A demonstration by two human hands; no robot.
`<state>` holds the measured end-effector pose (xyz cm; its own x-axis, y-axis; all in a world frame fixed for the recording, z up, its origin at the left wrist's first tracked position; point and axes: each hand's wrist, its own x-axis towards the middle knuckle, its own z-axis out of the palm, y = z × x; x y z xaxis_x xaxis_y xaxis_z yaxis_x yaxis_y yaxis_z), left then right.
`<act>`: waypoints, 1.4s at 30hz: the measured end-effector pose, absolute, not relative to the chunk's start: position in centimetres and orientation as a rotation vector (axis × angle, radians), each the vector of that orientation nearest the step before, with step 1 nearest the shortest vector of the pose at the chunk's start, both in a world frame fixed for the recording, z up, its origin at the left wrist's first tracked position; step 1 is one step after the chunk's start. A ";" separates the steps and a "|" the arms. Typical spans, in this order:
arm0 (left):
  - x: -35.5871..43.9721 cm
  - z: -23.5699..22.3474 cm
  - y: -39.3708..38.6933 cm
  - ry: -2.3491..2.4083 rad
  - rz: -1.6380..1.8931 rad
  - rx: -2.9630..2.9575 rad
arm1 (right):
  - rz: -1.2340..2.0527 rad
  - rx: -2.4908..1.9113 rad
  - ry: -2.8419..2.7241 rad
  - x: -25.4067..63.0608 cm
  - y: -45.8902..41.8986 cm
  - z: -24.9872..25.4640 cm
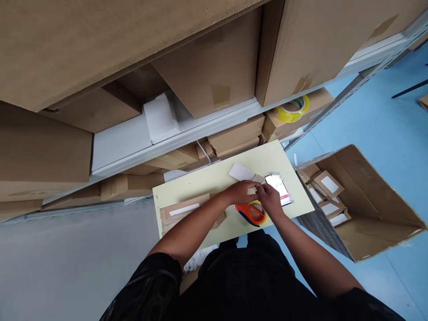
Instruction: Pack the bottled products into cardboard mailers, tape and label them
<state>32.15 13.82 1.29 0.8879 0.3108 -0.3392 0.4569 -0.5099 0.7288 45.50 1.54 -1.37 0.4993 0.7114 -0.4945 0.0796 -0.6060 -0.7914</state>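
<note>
Over the pale yellow tabletop (214,180), my left hand (241,192) and my right hand (269,199) meet at the fingertips. The fingers of both are pinched together; what sits between them is too small or hidden to tell. Just beyond the fingertips lies a small whitish piece with a yellow mark (258,178), next to a white card or paper (240,171). A phone (278,189) with a lit screen lies by my right hand. Below my hands rests an orange tape dispenser (248,211) with a roll of tape. Left of it, partly behind my left forearm, are flat cardboard boxes (170,219).
An open carton (371,223) right of the table holds several small labelled boxes (329,183). Ahead, a metal shelf (117,154) carries large cartons (220,58) and a white box (161,118). A yellow tape roll (291,109) rests on a lower carton.
</note>
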 end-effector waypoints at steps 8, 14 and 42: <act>34.2 -2.5 15.7 0.758 -0.427 2.446 | 1.133 -1.997 -0.375 46.8 -0.5 -3.6; 35.7 -4.7 16.1 0.718 -0.538 2.543 | 1.129 -2.015 -0.414 47.3 -1.0 -4.5; 35.8 -5.3 14.1 0.738 -0.529 2.665 | 1.326 -1.696 0.266 46.8 -2.2 -4.2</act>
<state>35.78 14.14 -5.32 0.7975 0.4229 -0.4304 0.5433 -0.8135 0.2074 46.82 -2.23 -4.23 0.3927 0.3551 -0.8483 -0.6547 -0.5398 -0.5291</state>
